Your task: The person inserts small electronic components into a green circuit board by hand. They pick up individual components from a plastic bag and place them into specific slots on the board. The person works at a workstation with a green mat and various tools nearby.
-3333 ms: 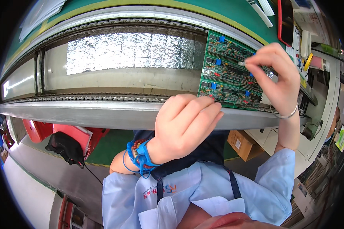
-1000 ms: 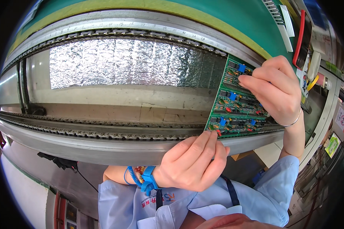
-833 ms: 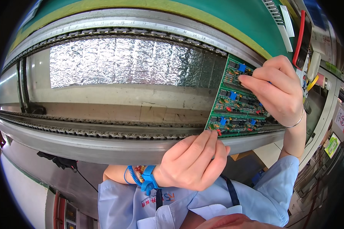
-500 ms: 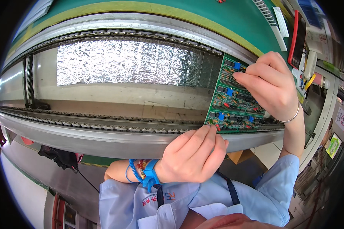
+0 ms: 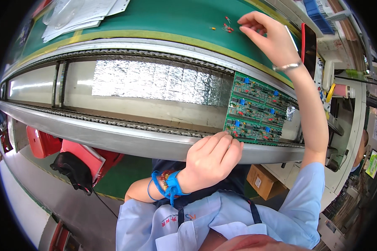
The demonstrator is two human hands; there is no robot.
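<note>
A green circuit board (image 5: 255,109), packed with blue, red and black parts, lies across the conveyor rails at the right. Beside its near left corner is my left hand (image 5: 215,154), fingers pressed together over the near rail; whatever their tips may hold is hidden. My right hand (image 5: 269,37) is above the green mat beyond the far rail. Its thumb and forefinger are apart, with nothing visible between them. Just left of those fingertips lie several small red components with wire leads (image 5: 227,28) and a single yellow one (image 5: 212,28).
Chain tracks run along the far rail (image 5: 155,45) and the near rail (image 5: 113,131), with a foil sheet (image 5: 151,81) between them. Papers (image 5: 81,19) lie at the far left of the mat. At right are a red-edged black device (image 5: 308,48) and a blue bin (image 5: 318,14).
My right hand has left the circuit board and moved away over the far rail to the loose red components. My left hand stays near the board's corner. The view has shifted.
</note>
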